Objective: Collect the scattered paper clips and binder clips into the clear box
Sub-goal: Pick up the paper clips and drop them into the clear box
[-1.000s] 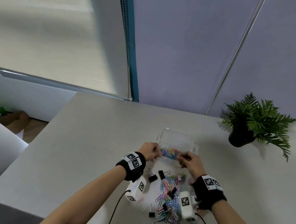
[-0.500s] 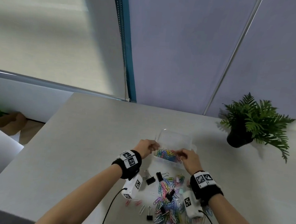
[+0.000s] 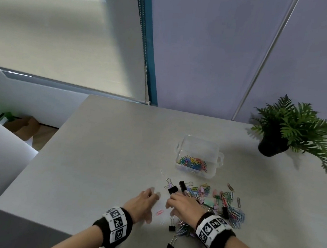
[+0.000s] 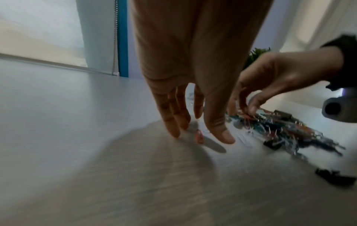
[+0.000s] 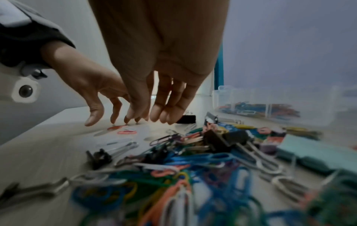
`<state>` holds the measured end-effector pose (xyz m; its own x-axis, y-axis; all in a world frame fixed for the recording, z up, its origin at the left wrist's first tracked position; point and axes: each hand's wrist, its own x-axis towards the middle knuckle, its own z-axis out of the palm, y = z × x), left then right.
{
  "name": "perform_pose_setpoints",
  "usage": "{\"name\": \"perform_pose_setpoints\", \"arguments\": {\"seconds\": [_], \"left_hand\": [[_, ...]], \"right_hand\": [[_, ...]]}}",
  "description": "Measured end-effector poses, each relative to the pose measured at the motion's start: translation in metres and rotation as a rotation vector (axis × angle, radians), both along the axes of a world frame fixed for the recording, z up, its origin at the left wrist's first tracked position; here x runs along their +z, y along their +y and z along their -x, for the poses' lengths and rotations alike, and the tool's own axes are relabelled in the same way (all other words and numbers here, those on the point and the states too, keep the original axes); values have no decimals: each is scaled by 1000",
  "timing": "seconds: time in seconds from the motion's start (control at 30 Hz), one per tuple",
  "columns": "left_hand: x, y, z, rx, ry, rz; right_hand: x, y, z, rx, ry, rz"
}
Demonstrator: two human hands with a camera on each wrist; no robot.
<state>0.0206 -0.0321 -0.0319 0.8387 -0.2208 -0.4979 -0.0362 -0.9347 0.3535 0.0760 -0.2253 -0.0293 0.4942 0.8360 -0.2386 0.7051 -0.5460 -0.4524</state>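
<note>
Both hands have pulled back from the clear box (image 3: pixel 198 145) to the near pile. Left hand (image 3: pixel 143 204) hangs fingers-down and spread, holding nothing, fingertips (image 4: pixel 174 133) at the grey table (image 3: pixel 90 157) beside a pink paper clip (image 3: pixel 159 212) lying roughly crosswise. Right hand (image 3: pixel 184 206) hovers with fingers loosely extended, nothing gripped, over the scattered paper clips (image 3: pixel 228 206) and black binder clips (image 3: pixel 173 189). Beyond them sits the box, upright and open, coloured clips inside. A potted fern (image 3: pixel 292 129) stands far right.
</note>
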Motion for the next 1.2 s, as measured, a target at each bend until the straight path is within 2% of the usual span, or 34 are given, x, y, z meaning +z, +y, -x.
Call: {"name": "perform_pose_setpoints", "arguments": {"seconds": [0.1, 0.23, 0.33, 0.4, 0.5, 0.6, 0.7, 0.87, 1.03, 1.2], "left_hand": [[-6, -5, 4, 39, -77, -3], [-20, -21, 11, 89, -136, 41], [-20, -20, 11, 194, -163, 154], [-16, -20, 9, 273, -126, 264], [-13, -24, 11, 502, -20, 491], [-13, -24, 10, 567, 1, 495], [-13, -23, 8, 489, 7, 398], [-12, -17, 6, 202, -49, 227], [-14, 4, 7, 273, -174, 238], [-14, 2, 22, 237, -157, 131]], "right_hand": [[4, 16, 5, -57, -9, 39], [3, 32, 10, 31, -32, 104], [-4, 30, 16, 32, -56, 40], [-10, 27, 19, 33, -90, 33], [-23, 27, 19, -4, -106, 76], [-25, 28, 23, -59, -144, 25], [-26, 30, 29, -115, -76, 61], [-30, 30, 32, -183, -12, 12], [-29, 21, 20, -273, 113, -3], [-16, 8, -4, -531, 246, -155]]}}
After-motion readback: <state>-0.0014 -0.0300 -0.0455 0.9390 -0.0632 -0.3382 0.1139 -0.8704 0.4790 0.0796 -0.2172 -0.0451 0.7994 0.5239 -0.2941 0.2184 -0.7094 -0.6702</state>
